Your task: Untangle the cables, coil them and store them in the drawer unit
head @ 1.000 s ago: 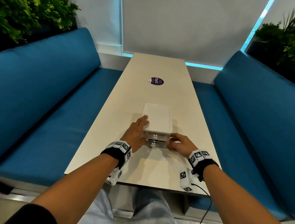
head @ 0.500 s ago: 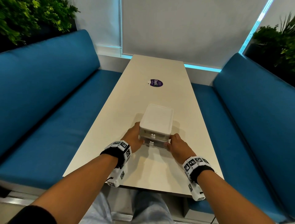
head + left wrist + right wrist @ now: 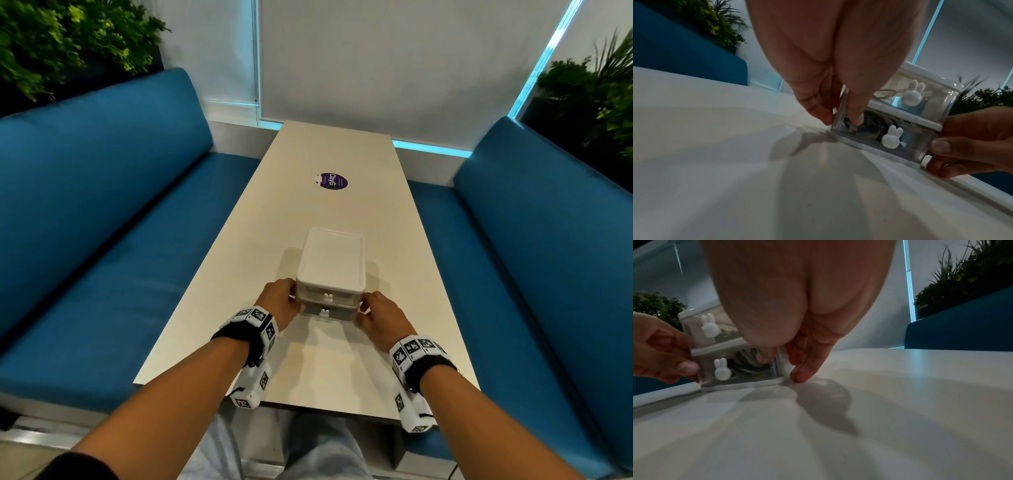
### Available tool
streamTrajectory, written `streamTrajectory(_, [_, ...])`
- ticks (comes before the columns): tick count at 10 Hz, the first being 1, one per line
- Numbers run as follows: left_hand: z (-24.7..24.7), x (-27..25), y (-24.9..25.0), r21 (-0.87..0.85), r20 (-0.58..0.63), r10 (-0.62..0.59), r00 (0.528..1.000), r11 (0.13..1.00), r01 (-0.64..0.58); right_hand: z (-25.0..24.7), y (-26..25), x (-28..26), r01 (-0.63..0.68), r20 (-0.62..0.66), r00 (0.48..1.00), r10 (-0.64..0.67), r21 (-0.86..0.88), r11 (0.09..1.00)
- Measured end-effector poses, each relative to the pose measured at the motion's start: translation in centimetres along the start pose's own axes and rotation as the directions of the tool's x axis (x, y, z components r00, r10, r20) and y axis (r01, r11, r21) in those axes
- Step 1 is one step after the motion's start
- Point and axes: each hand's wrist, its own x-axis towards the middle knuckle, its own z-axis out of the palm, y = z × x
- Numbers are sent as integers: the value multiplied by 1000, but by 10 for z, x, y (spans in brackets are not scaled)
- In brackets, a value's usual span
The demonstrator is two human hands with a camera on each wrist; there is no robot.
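Clear plastic meets skin at both front corners of the drawer unit [image 3: 330,274]: the left hand [image 3: 278,303] forms one grip, thumb on the lower drawer's front and fingers [image 3: 818,112] curled round the left side wall, while the right hand [image 3: 380,318] forms the other, thumb on the front of the same drawer and fingers [image 3: 807,363] curled against the right side wall down to the worktop [image 3: 329,370]. Both grips pinch the unit between them. Each of the two stacked drawers carries a white rabbit-shaped knob [image 3: 891,138], and both sit flush with the frame. Through the lower drawer's transparent front, coiled cables [image 3: 748,365] show, dark and pale strands bundled together; a thin loop of cable shows in the upper drawer. The unit stands upright with its white lid on top, toward the near edge of the pale worktop, about midway between the long side edges. A purple round sticker [image 3: 331,180] lies farther along, toward the far edge. Blue upholstered benches [image 3: 102,240] flank both long sides, with green plants [image 3: 51,41] behind them.
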Motion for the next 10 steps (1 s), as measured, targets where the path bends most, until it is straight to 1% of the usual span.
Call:
streamTrajectory(4, [0, -5, -6, 41, -35, 32, 999, 999, -30, 0, -5, -2, -25, 4, 1000, 25, -49, 999])
streamTrajectory(7, [-5, -4, -2, 48, -6, 17, 1000, 999, -17, 3, -8, -3, -72, -11, 997, 72, 10, 997])
streamTrajectory(8, [-2, -8, -1, 40, 0, 31, 1000, 999, -31, 7, -9, -5, -87, -17, 996, 87, 15, 996])
streamTrajectory(9, [1, -16, -12, 2, 21, 18, 1000, 1000, -18, 8, -8, -10, -137, -9, 990, 139, 99, 986])
streamTrajectory(10, [-2, -47, -37, -140, 10, -51, 999, 989, 52, 13, -3, -36, -156, -19, 986, 164, 212, 965])
